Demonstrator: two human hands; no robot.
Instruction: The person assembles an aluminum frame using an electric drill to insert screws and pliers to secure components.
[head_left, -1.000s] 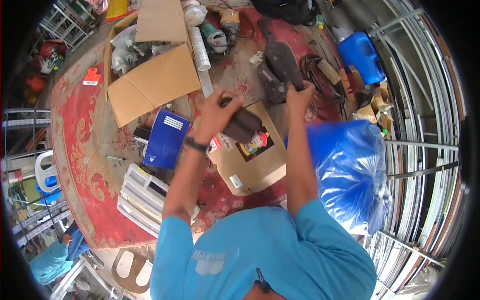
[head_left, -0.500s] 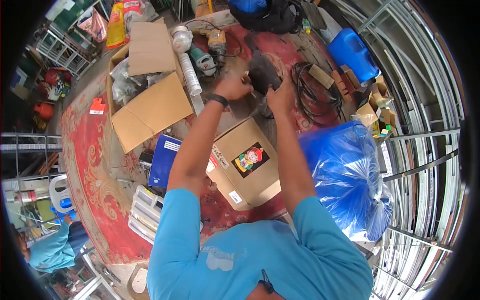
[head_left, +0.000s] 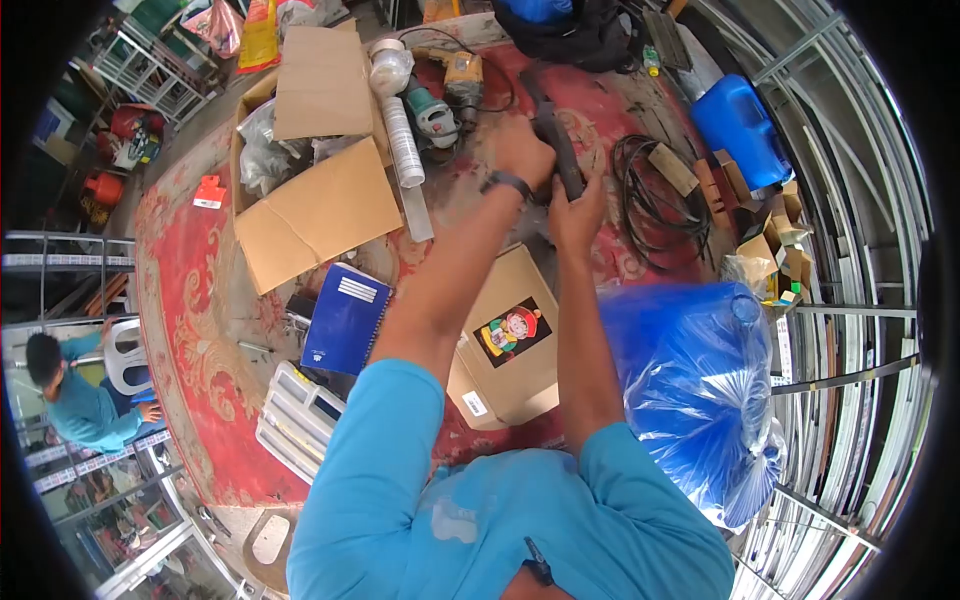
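My right hand (head_left: 578, 212) grips the lower end of a dark, flat, elongated thing (head_left: 568, 165), held up and seen nearly edge-on, its thumb along the near side. Against its left side is my left hand (head_left: 522, 152), blurred and curled closed, with a black band on the wrist; its fingertips are hidden, and I cannot tell what they hold. A dark strap-like piece (head_left: 536, 85) extends beyond the hands. Below my forearms lies a closed cardboard box (head_left: 522, 378) with a cartoon picture on top.
Left of my arms are a blue notebook (head_left: 345, 320), a clear organizer case (head_left: 298, 415) and an opened carton (head_left: 318, 205). A green power tool (head_left: 432, 118) lies beyond. To the right are a coiled black cable (head_left: 640, 205), a blue jug (head_left: 740, 130) and a plastic-wrapped blue bundle (head_left: 690, 370).
My left hand has moved right, up against the dark thing, which has turned from broad side to nearly edge-on. The view has shifted slightly; a person at far left now sits more upright.
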